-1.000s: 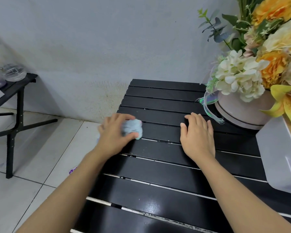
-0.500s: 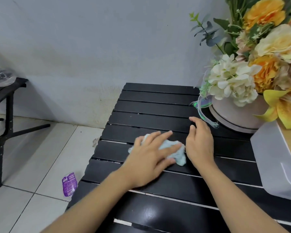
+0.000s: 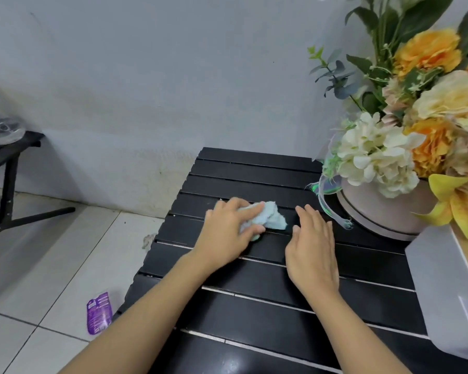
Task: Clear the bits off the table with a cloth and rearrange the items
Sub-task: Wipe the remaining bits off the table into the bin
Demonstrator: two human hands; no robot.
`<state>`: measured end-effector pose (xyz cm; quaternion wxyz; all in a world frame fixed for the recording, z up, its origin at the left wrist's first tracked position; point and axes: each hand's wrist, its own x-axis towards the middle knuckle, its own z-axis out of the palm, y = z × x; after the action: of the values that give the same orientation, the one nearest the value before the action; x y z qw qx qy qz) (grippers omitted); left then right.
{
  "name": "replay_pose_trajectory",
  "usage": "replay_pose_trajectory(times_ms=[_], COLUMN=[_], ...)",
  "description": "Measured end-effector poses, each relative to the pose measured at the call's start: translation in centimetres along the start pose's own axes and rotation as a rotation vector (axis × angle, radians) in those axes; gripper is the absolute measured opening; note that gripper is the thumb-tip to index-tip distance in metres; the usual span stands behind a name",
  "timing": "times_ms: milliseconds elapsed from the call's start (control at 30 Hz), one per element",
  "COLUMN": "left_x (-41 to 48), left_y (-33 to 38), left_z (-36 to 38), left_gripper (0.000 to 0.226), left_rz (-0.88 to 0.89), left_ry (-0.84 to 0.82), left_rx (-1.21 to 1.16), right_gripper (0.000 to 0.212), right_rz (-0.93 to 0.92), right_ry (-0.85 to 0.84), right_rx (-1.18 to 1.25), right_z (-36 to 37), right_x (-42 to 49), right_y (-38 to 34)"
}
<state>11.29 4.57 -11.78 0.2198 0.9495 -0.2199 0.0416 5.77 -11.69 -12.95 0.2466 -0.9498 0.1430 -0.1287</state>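
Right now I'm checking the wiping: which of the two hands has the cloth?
The left hand presses the crumpled pale blue cloth onto the black slatted table. The right hand lies flat beside it, empty.

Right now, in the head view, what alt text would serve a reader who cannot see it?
A person's left hand presses a crumpled pale blue cloth onto a black slatted table, while the right hand rests flat beside it, open. A round pale pink box of artificial flowers stands at the table's right, and a purple packet lies on the white tiled floor.
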Motion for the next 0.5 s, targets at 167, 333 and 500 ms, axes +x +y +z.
replay_pose_trajectory(times_ms=[167, 333, 500], left_x=[6.0, 10.4, 12.1], left_y=[0.0, 5.4, -3.4], left_z=[1.6, 5.1, 1.5], left_gripper=[0.038, 0.044, 0.038], left_rz=[-0.461, 0.053, -0.318], left_ry=[0.231, 0.061, 0.177], left_rx=[0.188, 0.189, 0.292], right_gripper=[0.043, 0.044, 0.044], right_rz=[-0.003, -0.023, -0.023], right_ry=[0.046, 0.028, 0.008], right_rx=[-0.096, -0.16, -0.186], right_z=[1.2, 1.0, 0.6], right_x=[0.1, 0.1, 0.0], right_y=[0.0, 0.3, 0.1])
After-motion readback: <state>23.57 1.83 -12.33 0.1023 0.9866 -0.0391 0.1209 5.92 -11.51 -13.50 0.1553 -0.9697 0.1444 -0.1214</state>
